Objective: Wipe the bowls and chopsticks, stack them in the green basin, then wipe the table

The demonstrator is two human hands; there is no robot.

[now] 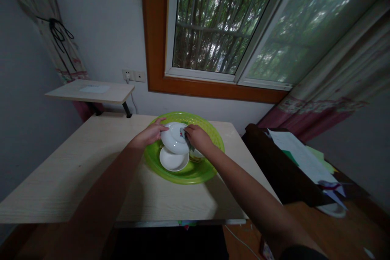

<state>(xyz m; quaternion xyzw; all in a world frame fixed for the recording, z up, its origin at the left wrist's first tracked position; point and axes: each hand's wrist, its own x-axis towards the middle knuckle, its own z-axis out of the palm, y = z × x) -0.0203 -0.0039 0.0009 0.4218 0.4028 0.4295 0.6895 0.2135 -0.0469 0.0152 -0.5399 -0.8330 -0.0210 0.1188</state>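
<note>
My left hand is closed on the left rim of a white plate, which is tilted over a green plastic basin. A ring like a foot shows on the plate's face, with a small dark mark near it. In my right hand is a greyish cloth, pressed against the plate's right side; part of it hangs below my fingers. Under the plate, a white bowl rests in the basin. Another pale dish lies to its right, partly hidden by my right hand and wrist.
The basin stands on a light wooden table. A small raised shelf is at the back left, with a wall socket behind. Beyond the table's right edge, papers lie on a dark brown piece of furniture. A window is ahead.
</note>
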